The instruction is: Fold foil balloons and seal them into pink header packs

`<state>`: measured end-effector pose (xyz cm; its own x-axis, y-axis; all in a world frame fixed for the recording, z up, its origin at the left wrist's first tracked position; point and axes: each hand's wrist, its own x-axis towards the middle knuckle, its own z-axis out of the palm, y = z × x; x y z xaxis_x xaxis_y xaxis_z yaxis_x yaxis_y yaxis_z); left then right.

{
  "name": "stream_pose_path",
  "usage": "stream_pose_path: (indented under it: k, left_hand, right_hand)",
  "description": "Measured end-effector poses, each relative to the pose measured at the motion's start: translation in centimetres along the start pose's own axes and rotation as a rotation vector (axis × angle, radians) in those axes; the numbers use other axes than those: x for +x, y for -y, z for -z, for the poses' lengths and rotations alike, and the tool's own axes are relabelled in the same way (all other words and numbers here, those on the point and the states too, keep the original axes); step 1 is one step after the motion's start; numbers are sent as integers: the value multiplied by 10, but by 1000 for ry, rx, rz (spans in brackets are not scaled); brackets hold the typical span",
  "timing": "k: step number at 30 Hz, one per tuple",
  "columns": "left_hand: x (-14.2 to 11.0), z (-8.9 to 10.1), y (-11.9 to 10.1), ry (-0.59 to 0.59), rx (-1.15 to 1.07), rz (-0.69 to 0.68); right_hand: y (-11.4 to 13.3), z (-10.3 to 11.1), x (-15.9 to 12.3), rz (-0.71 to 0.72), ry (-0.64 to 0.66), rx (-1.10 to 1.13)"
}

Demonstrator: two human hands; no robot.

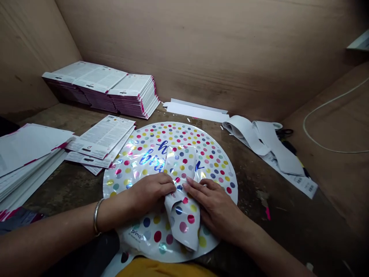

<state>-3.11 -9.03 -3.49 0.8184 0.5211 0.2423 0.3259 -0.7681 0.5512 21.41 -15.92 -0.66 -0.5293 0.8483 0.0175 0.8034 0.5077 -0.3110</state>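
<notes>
A flat round foil balloon [215, 154] with coloured dots and blue lettering lies on the table in front of me. On top of it is a folded foil balloon [185, 221] with the same dots, made into a narrow strip that runs towards me. My left hand [150, 192], a metal bangle on its wrist, is closed at the strip's left edge, fingers curled on the foil. From the right, my right hand [220, 209] rests on the strip, its fingers stretched out over the foil. The strip covers part of the lettering.
Stacked printed cards [115, 94] stand at the back left. Loose cards [100, 136] and another pile [31, 154] lie at the left. White paper strips [198, 111] lie along the back wall. A curled label strip [268, 142] and dark-handled scissors [285, 132] are at the right.
</notes>
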Motion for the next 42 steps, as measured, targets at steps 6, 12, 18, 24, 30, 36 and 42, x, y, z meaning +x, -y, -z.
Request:
stream_pose_path:
  k: [6,12,18,24,30,36,42]
  left_hand:
    - [-8,2,4,-93,-19,111]
    - [-1,7,-5,-119,41,378]
    - [12,1,-5,-198,79,583]
    - [16,4,-5,-201,75,610]
    - [21,5,-3,-102,536,289]
    - [22,10,10,93,391,-56]
    - [40,6,-5,43,337,89]
  right_hand:
    - [-5,-20,6,-42,-184,124]
    - [-5,-8,19,-395,-156,371]
    - [-7,-14,40,-608,-244,295]
    - [-5,-15,48,-697,-291,134]
    - [-3,-15,53,-568,-293,-14]
    - [-25,-9,42,-89,-66,-19]
    - [-32,-10,43,-72,-104,29]
